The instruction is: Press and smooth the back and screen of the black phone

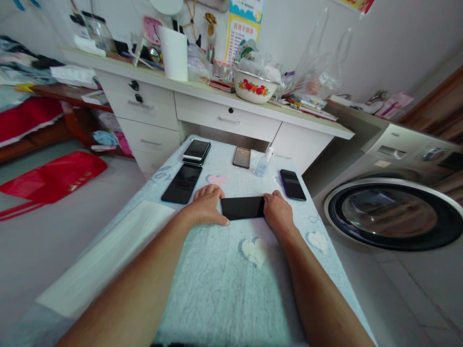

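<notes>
A black smartphone (pixel 242 208) lies sideways, screen up, at the middle of the cloth-covered table (pixel 224 284). My left hand (pixel 208 206) grips its left end, with the thumb at the near corner and the fingers curled at the far one. Around the right end my right hand (pixel 279 212) is closed, its fingers bent at the edge. Left of my left hand rests a larger dark phone (pixel 182 183). Another phone, with a purple edge (pixel 292 184), sits beyond my right hand. A phone case (pixel 241 157) and a clear spray bottle (pixel 264 162) stand farther back.
Stacked phones (pixel 196 150) occupy the far left corner of the table. A white paper strip (pixel 104 255) runs along the left edge. Behind is a white drawer desk (pixel 231 118) bearing a flowered bowl (pixel 255 86) and a paper roll (pixel 174 54). A washing machine (pixel 394 193) stands at the right.
</notes>
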`<move>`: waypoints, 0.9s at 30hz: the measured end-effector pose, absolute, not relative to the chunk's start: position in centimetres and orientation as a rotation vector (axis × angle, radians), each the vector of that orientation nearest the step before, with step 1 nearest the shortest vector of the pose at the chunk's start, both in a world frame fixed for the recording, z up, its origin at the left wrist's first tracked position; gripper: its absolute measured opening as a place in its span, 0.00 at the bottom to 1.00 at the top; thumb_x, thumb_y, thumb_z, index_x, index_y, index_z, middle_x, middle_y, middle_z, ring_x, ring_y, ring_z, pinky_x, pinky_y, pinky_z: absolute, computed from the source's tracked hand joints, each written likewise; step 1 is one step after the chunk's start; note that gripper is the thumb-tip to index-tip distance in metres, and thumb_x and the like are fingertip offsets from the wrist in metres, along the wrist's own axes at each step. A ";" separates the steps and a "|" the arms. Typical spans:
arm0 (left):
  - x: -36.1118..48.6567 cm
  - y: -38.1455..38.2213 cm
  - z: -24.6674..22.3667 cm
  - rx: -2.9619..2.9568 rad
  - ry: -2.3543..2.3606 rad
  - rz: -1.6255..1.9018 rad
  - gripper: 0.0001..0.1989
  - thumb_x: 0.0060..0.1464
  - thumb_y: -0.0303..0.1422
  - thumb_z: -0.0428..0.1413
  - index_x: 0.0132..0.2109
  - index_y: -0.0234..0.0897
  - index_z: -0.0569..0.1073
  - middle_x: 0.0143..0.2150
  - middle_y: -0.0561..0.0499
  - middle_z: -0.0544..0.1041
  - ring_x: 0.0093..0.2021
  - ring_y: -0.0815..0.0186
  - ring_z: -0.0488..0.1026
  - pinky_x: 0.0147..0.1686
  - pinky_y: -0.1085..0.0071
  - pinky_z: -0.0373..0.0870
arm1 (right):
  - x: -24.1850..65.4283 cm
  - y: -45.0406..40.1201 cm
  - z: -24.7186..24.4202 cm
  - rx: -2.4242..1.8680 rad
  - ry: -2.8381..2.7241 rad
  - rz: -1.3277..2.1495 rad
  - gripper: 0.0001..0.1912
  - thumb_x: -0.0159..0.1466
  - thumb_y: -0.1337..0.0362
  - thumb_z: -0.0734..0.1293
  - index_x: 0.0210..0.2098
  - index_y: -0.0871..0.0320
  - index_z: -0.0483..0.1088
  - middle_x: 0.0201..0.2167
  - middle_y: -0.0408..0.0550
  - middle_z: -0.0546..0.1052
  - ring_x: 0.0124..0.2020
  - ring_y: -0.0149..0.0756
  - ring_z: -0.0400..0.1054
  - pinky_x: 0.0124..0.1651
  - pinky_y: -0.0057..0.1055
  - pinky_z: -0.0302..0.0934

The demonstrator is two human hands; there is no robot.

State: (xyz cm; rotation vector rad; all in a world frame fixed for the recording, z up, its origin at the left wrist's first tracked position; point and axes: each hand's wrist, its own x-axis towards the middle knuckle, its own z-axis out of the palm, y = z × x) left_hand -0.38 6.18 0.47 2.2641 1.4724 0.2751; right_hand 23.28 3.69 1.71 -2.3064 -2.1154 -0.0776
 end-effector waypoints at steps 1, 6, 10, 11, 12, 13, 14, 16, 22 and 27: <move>-0.4 6.2 0.4 2.263 1.471 0.277 0.33 0.29 0.48 0.63 0.44 0.44 0.62 0.53 0.49 0.62 0.57 0.53 0.59 0.56 0.61 0.56 | 23.3 3.7 1.7 -2.310 -2.112 -0.083 0.22 0.71 0.61 0.48 0.44 0.55 0.72 0.41 0.52 0.69 0.37 0.36 0.69 0.38 0.31 0.58; -0.4 6.1 0.5 2.261 1.468 0.279 0.32 0.29 0.48 0.63 0.44 0.44 0.62 0.53 0.49 0.62 0.57 0.53 0.59 0.56 0.61 0.56 | 23.0 3.5 1.8 -2.304 -2.134 -0.099 0.22 0.71 0.62 0.47 0.45 0.56 0.72 0.41 0.52 0.68 0.36 0.36 0.69 0.37 0.31 0.57; -0.4 6.2 0.6 2.256 1.474 0.274 0.32 0.29 0.48 0.63 0.43 0.45 0.62 0.52 0.50 0.62 0.57 0.53 0.59 0.56 0.61 0.57 | 22.5 3.3 2.0 -2.268 -2.185 -0.089 0.22 0.71 0.61 0.47 0.47 0.56 0.70 0.42 0.52 0.68 0.37 0.36 0.68 0.37 0.31 0.57; -0.4 6.2 0.6 2.257 1.474 0.278 0.32 0.29 0.48 0.63 0.43 0.45 0.62 0.52 0.50 0.62 0.57 0.53 0.59 0.56 0.61 0.57 | 22.4 3.3 2.1 -2.257 -2.198 -0.087 0.22 0.71 0.62 0.48 0.47 0.56 0.70 0.42 0.52 0.67 0.37 0.36 0.68 0.37 0.31 0.57; -0.4 6.2 0.6 2.259 1.473 0.280 0.32 0.29 0.48 0.63 0.43 0.45 0.62 0.52 0.50 0.62 0.57 0.53 0.59 0.56 0.61 0.57 | 22.3 3.3 2.1 -2.245 -2.210 -0.085 0.21 0.71 0.62 0.48 0.46 0.56 0.70 0.42 0.52 0.67 0.37 0.36 0.68 0.37 0.31 0.57; -0.4 6.2 0.6 2.260 1.474 0.279 0.33 0.29 0.48 0.63 0.44 0.45 0.62 0.52 0.49 0.62 0.57 0.53 0.59 0.56 0.61 0.57 | 22.1 3.2 2.2 -2.233 -2.222 -0.087 0.21 0.71 0.62 0.48 0.46 0.56 0.71 0.42 0.52 0.67 0.37 0.36 0.68 0.37 0.31 0.57; -0.4 6.2 0.6 2.262 1.474 0.276 0.33 0.29 0.48 0.63 0.44 0.45 0.62 0.52 0.49 0.62 0.57 0.53 0.59 0.55 0.61 0.57 | 22.0 3.2 2.2 -2.220 -2.233 -0.090 0.21 0.71 0.62 0.48 0.46 0.55 0.71 0.42 0.51 0.67 0.36 0.36 0.68 0.37 0.31 0.58; -0.3 6.1 0.6 2.265 1.475 0.272 0.32 0.29 0.48 0.63 0.43 0.44 0.62 0.52 0.49 0.62 0.57 0.53 0.59 0.55 0.61 0.57 | 21.6 3.3 2.3 -2.192 -2.261 -0.089 0.20 0.71 0.62 0.49 0.45 0.55 0.71 0.42 0.51 0.68 0.36 0.36 0.68 0.36 0.31 0.58; -0.2 6.1 0.6 2.264 1.491 0.265 0.32 0.29 0.48 0.63 0.43 0.44 0.62 0.52 0.49 0.62 0.57 0.52 0.59 0.56 0.60 0.56 | 20.4 3.3 2.5 -2.146 -2.341 -0.050 0.19 0.70 0.63 0.49 0.47 0.56 0.70 0.43 0.52 0.67 0.37 0.36 0.68 0.37 0.31 0.58; -0.2 6.1 0.6 2.268 1.487 0.269 0.32 0.29 0.49 0.62 0.44 0.45 0.62 0.52 0.50 0.63 0.57 0.52 0.59 0.56 0.60 0.56 | 19.3 3.2 2.6 -2.091 -2.401 -0.053 0.19 0.70 0.62 0.49 0.46 0.56 0.69 0.43 0.52 0.67 0.37 0.35 0.68 0.36 0.31 0.59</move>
